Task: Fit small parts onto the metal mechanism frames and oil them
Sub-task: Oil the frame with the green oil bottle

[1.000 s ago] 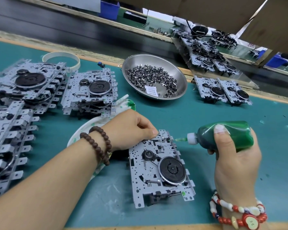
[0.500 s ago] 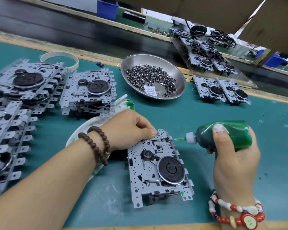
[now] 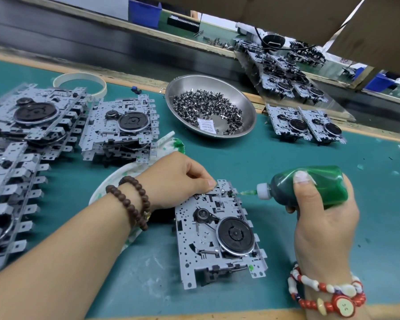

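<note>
A grey metal mechanism frame (image 3: 217, 234) with a black flywheel lies flat on the green mat in front of me. My left hand (image 3: 178, 179) grips its far left corner, fingers curled over the edge. In my right hand (image 3: 321, 218) I hold a green oil bottle (image 3: 310, 184) on its side, thumb on top. Its thin green nozzle touches the frame's far right corner. A steel bowl (image 3: 183, 88) of several small dark metal parts stands behind the frame.
Stacks of frames (image 3: 120, 128) fill the left side of the mat. Two more frames (image 3: 307, 124) lie at the back right. A white cloth (image 3: 116, 181) with green stains lies under my left wrist. A white tape ring (image 3: 79, 82) sits at the back left.
Both hands and the frame hold almost still; the nozzle stays at the same far corner of the frame.
</note>
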`<state>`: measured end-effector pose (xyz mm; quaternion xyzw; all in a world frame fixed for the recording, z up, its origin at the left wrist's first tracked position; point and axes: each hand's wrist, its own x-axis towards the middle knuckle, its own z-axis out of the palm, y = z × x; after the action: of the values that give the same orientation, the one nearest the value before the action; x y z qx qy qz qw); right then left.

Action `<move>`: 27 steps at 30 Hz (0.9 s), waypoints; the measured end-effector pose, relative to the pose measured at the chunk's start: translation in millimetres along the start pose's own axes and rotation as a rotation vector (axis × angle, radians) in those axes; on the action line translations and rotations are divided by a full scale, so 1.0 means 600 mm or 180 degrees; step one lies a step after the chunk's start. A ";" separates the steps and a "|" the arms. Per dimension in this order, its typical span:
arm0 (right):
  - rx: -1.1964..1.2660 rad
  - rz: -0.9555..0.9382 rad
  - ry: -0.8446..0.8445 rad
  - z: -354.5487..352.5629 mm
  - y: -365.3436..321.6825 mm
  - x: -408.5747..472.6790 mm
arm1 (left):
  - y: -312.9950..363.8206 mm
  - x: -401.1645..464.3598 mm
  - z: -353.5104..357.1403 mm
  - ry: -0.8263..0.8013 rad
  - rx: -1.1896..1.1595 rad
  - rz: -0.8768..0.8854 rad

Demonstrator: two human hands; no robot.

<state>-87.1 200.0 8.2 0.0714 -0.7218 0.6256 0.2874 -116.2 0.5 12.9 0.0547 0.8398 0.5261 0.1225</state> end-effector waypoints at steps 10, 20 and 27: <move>0.0136 0.0070 0.0035 0.002 -0.003 0.001 | -0.001 0.000 0.000 0.0000 -0.0008 -0.0037; 0.0163 0.0145 -0.0008 0.005 -0.002 0.001 | -0.001 0.001 0.000 0.0014 0.0033 -0.0025; 0.0134 0.0187 0.0018 0.003 -0.003 0.002 | -0.001 0.000 0.000 0.0003 0.0042 -0.0050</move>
<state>-88.0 198.5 10.2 0.0545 -0.7094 0.6490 0.2694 -116.1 0.2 12.2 0.0486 0.8437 0.5196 0.1258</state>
